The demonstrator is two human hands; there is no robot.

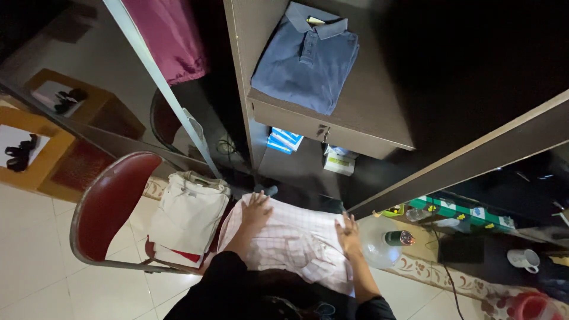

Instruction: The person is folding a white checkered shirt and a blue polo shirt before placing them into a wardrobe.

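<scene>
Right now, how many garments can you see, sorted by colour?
Blue polo shirt, folded on the shelf: 1
Cream garment on the red chair: 1
Pink checked shirt under left hand and right hand: 1
Magenta cloth, hanging: 1
Total: 4

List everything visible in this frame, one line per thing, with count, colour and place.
checked shirt: one, white with pink lines, spread under both hands
folded garment: one, cream, on the chair seat
chair: one, red with metal frame, left of the person
polo shirt: one, blue, folded on the wardrobe shelf
hanging cloth: one, magenta, top left
boxes: a few, blue and white, under the shelf
mug: one, white, far right
left hand: flat on the checked shirt's far edge
right hand: flat on its right edge
</scene>
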